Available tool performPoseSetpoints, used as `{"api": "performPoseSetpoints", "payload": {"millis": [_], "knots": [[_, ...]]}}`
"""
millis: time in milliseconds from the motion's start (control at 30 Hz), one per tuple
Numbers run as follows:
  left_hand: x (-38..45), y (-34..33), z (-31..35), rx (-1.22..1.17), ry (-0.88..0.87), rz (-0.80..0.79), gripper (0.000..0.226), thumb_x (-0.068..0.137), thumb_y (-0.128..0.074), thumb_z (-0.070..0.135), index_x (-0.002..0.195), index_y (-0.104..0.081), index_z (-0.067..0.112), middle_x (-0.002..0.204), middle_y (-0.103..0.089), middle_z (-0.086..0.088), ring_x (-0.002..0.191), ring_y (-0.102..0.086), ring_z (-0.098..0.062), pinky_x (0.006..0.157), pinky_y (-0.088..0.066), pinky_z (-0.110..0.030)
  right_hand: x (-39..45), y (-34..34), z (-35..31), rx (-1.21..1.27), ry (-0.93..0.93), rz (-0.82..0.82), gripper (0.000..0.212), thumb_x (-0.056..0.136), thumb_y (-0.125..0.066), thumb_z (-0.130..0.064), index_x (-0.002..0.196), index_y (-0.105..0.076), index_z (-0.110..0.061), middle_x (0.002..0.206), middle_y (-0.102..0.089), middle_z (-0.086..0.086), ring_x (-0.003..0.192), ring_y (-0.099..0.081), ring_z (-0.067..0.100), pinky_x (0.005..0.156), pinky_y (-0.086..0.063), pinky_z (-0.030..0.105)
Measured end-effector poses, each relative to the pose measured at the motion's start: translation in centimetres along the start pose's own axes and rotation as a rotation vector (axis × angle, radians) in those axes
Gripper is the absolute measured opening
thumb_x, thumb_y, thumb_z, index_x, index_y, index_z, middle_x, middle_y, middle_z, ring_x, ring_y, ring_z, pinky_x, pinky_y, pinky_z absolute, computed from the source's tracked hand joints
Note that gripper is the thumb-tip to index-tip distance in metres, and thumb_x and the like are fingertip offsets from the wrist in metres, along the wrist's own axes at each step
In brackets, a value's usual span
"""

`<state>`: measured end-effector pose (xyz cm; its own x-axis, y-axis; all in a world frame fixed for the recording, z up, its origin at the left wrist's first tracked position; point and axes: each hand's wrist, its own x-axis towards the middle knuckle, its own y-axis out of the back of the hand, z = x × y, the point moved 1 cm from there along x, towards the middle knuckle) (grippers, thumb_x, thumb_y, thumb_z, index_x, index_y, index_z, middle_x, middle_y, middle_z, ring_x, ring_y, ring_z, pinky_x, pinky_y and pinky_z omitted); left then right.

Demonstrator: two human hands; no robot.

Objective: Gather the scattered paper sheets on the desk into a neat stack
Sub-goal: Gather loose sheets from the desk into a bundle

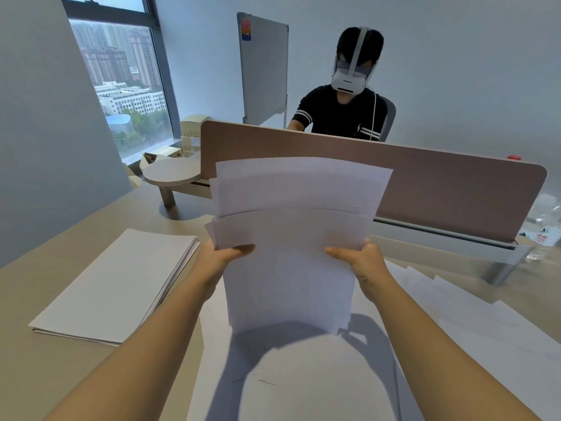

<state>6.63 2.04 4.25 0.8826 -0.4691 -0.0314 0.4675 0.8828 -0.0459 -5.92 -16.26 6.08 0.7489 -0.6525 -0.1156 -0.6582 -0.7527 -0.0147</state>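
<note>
Your left hand (226, 256) and right hand (362, 256) pinch the uneven bundle of sheets (294, 238) upright at frame centre with curled fingers, so loosening them could let offset pages slip onto the worktop (45, 375)

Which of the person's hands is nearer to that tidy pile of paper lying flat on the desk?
Left. The left hand grips the held sheets just right of the flat pile; the right hand grips their far edge, farther away.
</note>
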Motion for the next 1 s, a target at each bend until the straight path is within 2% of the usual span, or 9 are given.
{"api": "performPoseSetpoints", "payload": {"millis": [100, 233, 367, 433, 533, 667, 800, 933, 1000], "knots": [[0.2, -0.2, -0.4, -0.024, 0.011, 0.024, 0.043, 0.077, -0.066, -0.004, 0.114, -0.053, 0.011, 0.097, -0.062, -0.006, 0.097, -0.058, -0.026, 0.088, -0.046, -0.037, 0.2, -1.1, 0.3, -0.013, -0.007, 0.047, 0.037, 0.078, -0.067, 0.004, 0.112, -0.056, -0.002, 0.099, -0.058, 0.006, 0.092, -0.055, 0.025, 0.08, -0.044, 0.031], [1.2, -0.1, 1.1, -0.026, -0.027, 0.07, 0.036, 0.082, -0.06, -0.008, 0.111, -0.052, 0.012, 0.103, -0.059, -0.009, 0.098, -0.057, -0.026, 0.093, -0.046, -0.041, 1.0, -1.9, -1.0, 0.034, 0.035, 0.136, 0.034, 0.079, -0.066, 0.002, 0.112, -0.059, 0.002, 0.096, -0.057, 0.005, 0.086, -0.054, 0.022, 0.079, -0.043, 0.03], [1.7, 0.9, 1.7, -0.01, -0.035, 0.052, 0.04, 0.078, -0.067, 0.001, 0.113, -0.051, 0.014, 0.098, -0.061, -0.006, 0.096, -0.059, -0.025, 0.087, -0.05, -0.041, 1.1, -1.6, -1.7, 0.012, 0.091, 0.075, 0.033, 0.076, -0.067, 0.006, 0.108, -0.061, 0.001, 0.091, -0.06, 0.005, 0.071, -0.058, 0.011, 0.062, -0.05, 0.016], [1.6, 1.3, 1.4, 0.002, -0.025, 0.046, 0.04, 0.077, -0.069, 0.005, 0.111, -0.051, 0.017, 0.094, -0.061, -0.001, 0.09, -0.059, -0.02, 0.08, -0.052, -0.037, 1.1, -1.4, -1.4, -0.006, 0.09, 0.044, 0.034, 0.076, -0.066, 0.007, 0.109, -0.06, 0.0, 0.095, -0.062, 0.006, 0.074, -0.06, 0.013, 0.068, -0.053, 0.018], [1.2, 1.3, 0.7, 0.02, -0.003, 0.011, 0.04, 0.078, -0.066, 0.001, 0.112, -0.05, 0.015, 0.092, -0.061, 0.001, 0.087, -0.059, -0.016, 0.083, -0.05, -0.036, 0.7, -1.8, -1.0, -0.041, 0.046, 0.012, 0.039, 0.078, -0.064, 0.007, 0.115, -0.057, 0.002, 0.103, -0.059, 0.006, 0.089, -0.057, 0.023, 0.083, -0.046, 0.031], [1.1, 0.3, 1.4, 0.002, -0.011, 0.047, 0.028, 0.082, -0.061, -0.005, 0.105, -0.057, 0.01, 0.083, -0.06, 0.002, 0.077, -0.058, -0.015, 0.073, -0.049, -0.03, 0.3, -2.6, -1.5, -0.041, 0.051, 0.078, 0.032, 0.087, -0.057, 0.001, 0.118, -0.056, 0.003, 0.1, -0.057, 0.006, 0.093, -0.055, 0.024, 0.081, -0.042, 0.029], [1.7, 0.0, 2.5, -0.003, -0.06, 0.066, 0.022, 0.083, -0.061, -0.003, 0.097, -0.057, 0.014, 0.083, -0.06, 0.001, 0.087, -0.057, -0.025, 0.085, -0.048, -0.038, 0.6, -2.4, -2.3, -0.041, 0.123, 0.154, 0.032, 0.091, -0.053, -0.007, 0.123, -0.052, -0.001, 0.102, -0.054, 0.003, 0.093, -0.052, 0.018, 0.082, -0.042, 0.026], [1.0, 0.3, 0.7, 0.12, 0.011, -0.07, 0.034, 0.078, -0.067, -0.001, 0.101, -0.053, 0.019, 0.09, -0.061, 0.0, 0.083, -0.058, -0.017, 0.072, -0.05, -0.028, 0.3, -1.9, -0.8, -0.164, -0.036, 0.024, 0.035, 0.092, -0.051, -0.007, 0.127, -0.046, -0.007, 0.114, -0.056, 0.007, 0.097, -0.051, 0.021, 0.084, -0.043, 0.032], [0.6, 0.6, -0.8, 0.138, 0.061, -0.077, 0.036, 0.078, -0.066, -0.004, 0.104, -0.052, 0.018, 0.095, -0.061, -0.004, 0.086, -0.057, -0.019, 0.073, -0.047, -0.029, 0.2, -1.6, -0.4, -0.185, -0.066, 0.001, 0.039, 0.092, -0.051, -0.007, 0.13, -0.041, -0.008, 0.117, -0.055, 0.008, 0.101, -0.051, 0.023, 0.084, -0.042, 0.033]]}}
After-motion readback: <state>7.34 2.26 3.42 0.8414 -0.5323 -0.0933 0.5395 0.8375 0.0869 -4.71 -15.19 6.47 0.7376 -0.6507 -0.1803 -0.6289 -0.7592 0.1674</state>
